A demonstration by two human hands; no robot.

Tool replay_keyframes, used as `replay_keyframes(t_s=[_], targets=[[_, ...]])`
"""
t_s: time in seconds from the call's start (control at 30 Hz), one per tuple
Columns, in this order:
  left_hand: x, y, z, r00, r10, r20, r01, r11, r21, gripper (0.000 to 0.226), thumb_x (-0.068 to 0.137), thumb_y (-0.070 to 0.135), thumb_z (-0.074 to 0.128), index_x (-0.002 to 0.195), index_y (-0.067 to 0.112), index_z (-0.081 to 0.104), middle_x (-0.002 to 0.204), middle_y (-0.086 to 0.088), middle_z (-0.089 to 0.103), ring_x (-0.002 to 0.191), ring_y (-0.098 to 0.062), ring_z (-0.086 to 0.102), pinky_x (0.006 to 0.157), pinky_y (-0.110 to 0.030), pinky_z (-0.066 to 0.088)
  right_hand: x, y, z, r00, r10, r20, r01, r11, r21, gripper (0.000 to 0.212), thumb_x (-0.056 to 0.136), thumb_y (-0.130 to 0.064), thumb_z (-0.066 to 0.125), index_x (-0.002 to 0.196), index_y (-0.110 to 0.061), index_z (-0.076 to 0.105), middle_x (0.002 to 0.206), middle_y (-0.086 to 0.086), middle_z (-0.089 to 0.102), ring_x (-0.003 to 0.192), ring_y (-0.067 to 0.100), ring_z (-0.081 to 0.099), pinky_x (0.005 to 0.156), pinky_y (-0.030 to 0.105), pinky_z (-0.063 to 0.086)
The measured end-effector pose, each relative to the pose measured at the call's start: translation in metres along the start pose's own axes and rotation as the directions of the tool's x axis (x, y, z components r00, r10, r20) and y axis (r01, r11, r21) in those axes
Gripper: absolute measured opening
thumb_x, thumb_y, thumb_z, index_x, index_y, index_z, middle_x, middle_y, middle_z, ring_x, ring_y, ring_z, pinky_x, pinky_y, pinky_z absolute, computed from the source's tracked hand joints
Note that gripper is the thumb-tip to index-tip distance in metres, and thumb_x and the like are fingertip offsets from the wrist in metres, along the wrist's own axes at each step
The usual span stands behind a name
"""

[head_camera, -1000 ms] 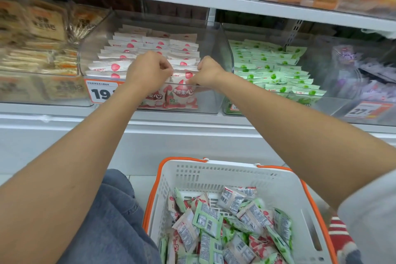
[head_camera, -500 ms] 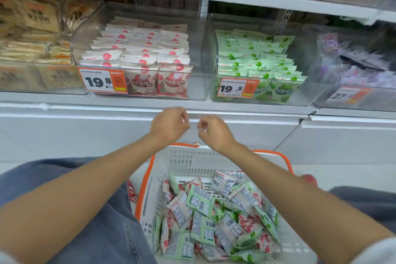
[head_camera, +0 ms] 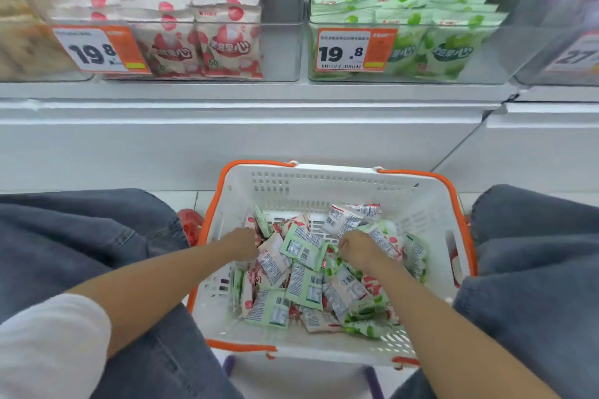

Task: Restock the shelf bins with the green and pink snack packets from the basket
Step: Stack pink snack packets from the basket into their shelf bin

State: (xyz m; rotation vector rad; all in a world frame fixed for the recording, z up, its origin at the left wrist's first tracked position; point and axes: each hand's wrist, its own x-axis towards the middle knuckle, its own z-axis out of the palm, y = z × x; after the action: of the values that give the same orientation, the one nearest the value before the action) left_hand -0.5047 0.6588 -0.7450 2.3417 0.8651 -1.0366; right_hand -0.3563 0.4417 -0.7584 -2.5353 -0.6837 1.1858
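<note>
A white basket with an orange rim [head_camera: 327, 172] stands on the floor between my knees. It holds a loose pile of several green packets [head_camera: 303, 246] and pink packets [head_camera: 343, 220], most lying barcode side up. My left hand [head_camera: 241, 241] reaches into the left side of the pile and my right hand [head_camera: 358, 248] into the right side. Both sets of fingers point down among the packets and are hidden behind the backs of the hands. On the shelf above, a clear bin of pink packets [head_camera: 207, 48] stands left of a clear bin of green packets [head_camera: 431, 48].
Orange price tags [head_camera: 355, 49] marked 19.8 hang on both bin fronts. Further clear bins stand at far left [head_camera: 29, 42] and far right [head_camera: 570, 52]. A white shelf ledge [head_camera: 246, 97] runs below the bins. My denim-clad knees [head_camera: 81, 236] flank the basket.
Both hands came away from the pink bin, dropped past the shelf ledge and now sit in the basket's pile. The view has tilted down toward the basket.
</note>
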Motion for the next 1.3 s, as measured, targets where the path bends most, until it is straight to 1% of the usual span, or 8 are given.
replay_keyframes(t_s=[0.1, 0.43, 0.53, 0.63, 0.73, 0.83, 1.17, 1.3], targets=[[0.015, -0.003, 0.021, 1.000, 0.012, -0.005, -0.012, 0.998, -0.054, 0.048, 0.094, 0.030, 0.057, 0.134, 0.006, 0.045, 0.121, -0.010, 0.059, 0.104, -0.023, 0.059, 0.082, -0.030, 0.047, 0.001, -0.007, -0.002, 0.999, -0.021, -0.045, 0.023, 0.999, 0.049, 0.018, 0.092, -0.007, 0.052, 0.101, -0.009, 0.068, 0.116, 0.009, 0.066, 0.082, 0.018, 0.062, 0.080, 0.032, 0.053], [-0.008, 0.045, -0.045, 0.973, -0.005, -0.231, -0.075, 0.939, -0.336, 0.023, 0.091, 0.012, 0.062, 0.071, 0.011, 0.052, 0.074, -0.005, 0.054, 0.068, -0.021, 0.060, 0.069, -0.035, 0.054, -0.025, -0.040, -0.026, 0.962, -0.248, -0.112, 0.249, 0.968, -0.004, 0.036, 0.086, -0.003, 0.060, 0.120, -0.014, 0.053, 0.112, 0.004, 0.059, 0.095, 0.022, 0.058, 0.067, 0.024, 0.045], [-0.029, 0.056, -0.102, 0.995, -0.053, -0.085, -0.040, 0.561, -0.827, 0.016, 0.093, 0.003, 0.060, 0.077, 0.004, 0.057, 0.068, -0.007, 0.061, 0.055, -0.013, 0.065, 0.057, -0.022, 0.057, -0.038, -0.066, -0.044, 0.868, -0.452, -0.205, 0.436, 0.892, -0.123, 0.070, 0.079, -0.014, 0.075, 0.140, -0.018, 0.040, 0.138, 0.002, 0.051, 0.120, 0.021, 0.051, 0.096, 0.035, 0.044], [-0.067, 0.059, -0.147, 0.995, 0.065, 0.079, 0.069, 0.145, -0.987, 0.013, 0.098, 0.001, 0.050, 0.087, -0.002, 0.056, 0.074, -0.014, 0.062, 0.044, -0.015, 0.065, 0.047, -0.021, 0.055, -0.048, -0.096, -0.074, 0.768, -0.474, -0.430, 0.520, 0.854, -0.012, 0.039, 0.086, -0.018, 0.070, 0.123, -0.014, 0.058, 0.118, 0.006, 0.065, 0.108, 0.023, 0.059, 0.091, 0.039, 0.048], [-0.090, 0.057, -0.175, 0.986, 0.032, -0.161, -0.162, 0.362, -0.918, 0.024, 0.103, 0.027, 0.047, 0.091, 0.007, 0.056, 0.080, -0.009, 0.059, 0.067, -0.019, 0.063, 0.062, -0.027, 0.058, -0.058, -0.127, -0.120, 0.784, -0.377, -0.493, 0.557, 0.779, 0.288, 0.011, 0.086, -0.013, 0.068, 0.085, -0.024, 0.069, 0.097, 0.014, 0.071, 0.089, 0.027, 0.067, 0.083, 0.043, 0.053], [-0.094, 0.055, -0.196, 0.753, 0.134, -0.644, -0.551, 0.664, -0.506, 0.040, 0.102, 0.042, 0.042, 0.076, 0.013, 0.052, 0.077, -0.006, 0.047, 0.079, -0.022, 0.048, 0.078, -0.039, 0.048, -0.067, -0.153, -0.160, 0.844, -0.353, -0.405, 0.519, 0.730, 0.445, 0.010, 0.090, -0.007, 0.065, 0.097, -0.013, 0.069, 0.101, 0.011, 0.072, 0.081, 0.015, 0.068, 0.083, 0.034, 0.055], [-0.101, 0.033, -0.238, 0.596, -0.095, -0.797, -0.703, 0.418, -0.576, 0.054, 0.103, 0.037, 0.042, 0.061, 0.008, 0.061, 0.065, -0.009, 0.065, 0.062, -0.020, 0.061, 0.070, -0.031, 0.047, -0.096, -0.215, -0.214, 0.803, -0.412, -0.431, 0.582, 0.700, 0.413, 0.016, 0.093, -0.008, 0.061, 0.108, -0.007, 0.067, 0.100, 0.009, 0.073, 0.081, 0.017, 0.072, 0.078, 0.034, 0.060], [-0.119, 0.013, -0.267, 0.358, -0.127, -0.925, -0.754, 0.545, -0.367, 0.051, 0.104, 0.037, 0.037, 0.071, 0.014, 0.068, 0.068, 0.002, 0.067, 0.068, -0.013, 0.062, 0.072, -0.029, 0.047, -0.111, -0.257, -0.244, 0.623, -0.490, -0.610, 0.721, 0.662, 0.205, 0.011, 0.092, -0.013, 0.063, 0.103, -0.011, 0.068, 0.095, 0.001, 0.073, 0.084, 0.010, 0.071, 0.072, 0.029, 0.060]])
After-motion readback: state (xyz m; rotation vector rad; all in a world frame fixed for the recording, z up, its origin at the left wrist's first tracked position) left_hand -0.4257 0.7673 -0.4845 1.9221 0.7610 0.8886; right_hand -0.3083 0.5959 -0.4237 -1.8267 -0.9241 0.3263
